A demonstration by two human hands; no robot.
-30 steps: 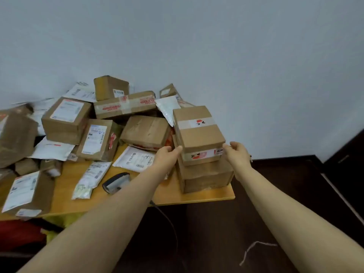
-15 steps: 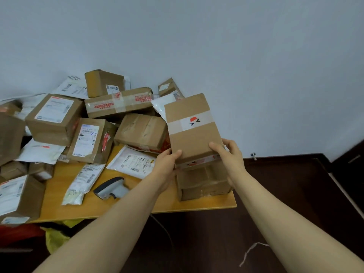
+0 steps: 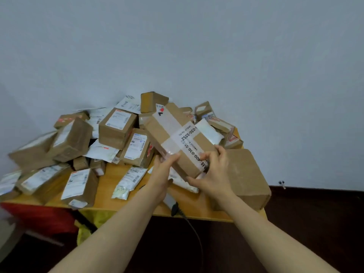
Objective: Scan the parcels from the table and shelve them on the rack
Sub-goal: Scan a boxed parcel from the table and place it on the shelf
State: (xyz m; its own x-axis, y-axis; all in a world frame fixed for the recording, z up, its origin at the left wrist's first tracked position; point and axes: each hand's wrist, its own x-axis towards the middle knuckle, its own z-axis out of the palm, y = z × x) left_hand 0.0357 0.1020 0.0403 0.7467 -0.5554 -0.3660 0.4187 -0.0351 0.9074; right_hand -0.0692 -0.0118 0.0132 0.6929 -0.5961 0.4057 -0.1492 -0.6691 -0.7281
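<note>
Nearest us, both bare forearms reached forward over a dark floor [image 3: 295,223]. A black cable [image 3: 194,231] hung from the near edge of the wooden table [image 3: 110,186] and ran down between the arms.

Left hand [image 3: 162,175]: fingers partly bent and pinching the near left edge of the taped box [image 3: 173,134], fingertips on its clear tape. Right hand [image 3: 213,174]: fingers curled over the near right end, thumb under the near corner. We noted both hands gripping it together.

The taped box was held up over the table's near right part, tilted, its long side running from the hands up and away to the left. Clear tape crossed the upper face, and printed digits ran along the lengthwise strip.

Just right of the right hand, a plain box [image 3: 248,178] sat on the table's near right corner. Left of the hands lay a pouch [image 3: 128,182] flat on the table, and further left a labelled box [image 3: 80,187] at the near edge.

Beyond, a pile of parcels [image 3: 118,129], cardboard boxes and white mailers, was heaped across the far side of the table against a pale wall [image 3: 197,46].
</note>
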